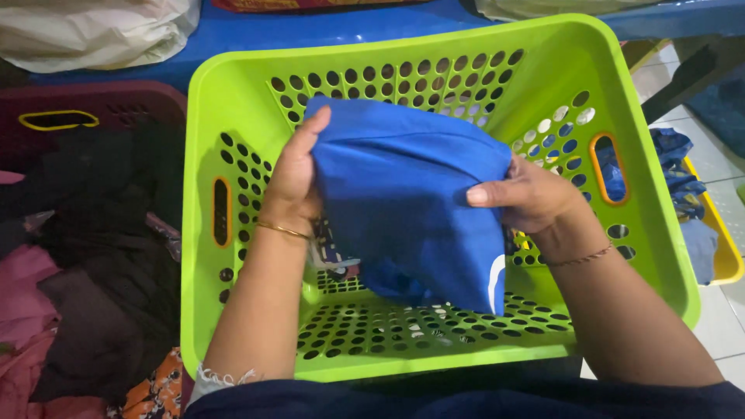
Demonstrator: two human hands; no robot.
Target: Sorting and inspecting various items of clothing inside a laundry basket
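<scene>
We note a royal-blue folded cloth (411,194) with a white mark at its lower edge, a lime-green perforated basket (233,101) with orange-rimmed handle slots, a maroon basket (116,101) with yellow-rimmed slot, black and pink clothes (85,279), a yellow basket (725,248)

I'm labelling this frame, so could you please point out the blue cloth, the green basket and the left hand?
Blue cloth (407,194), head view, middle of the folded fabric.
Green basket (233,74), head view, far left corner of the rim.
Left hand (295,178), head view, back of the hand gripping the cloth.
</scene>
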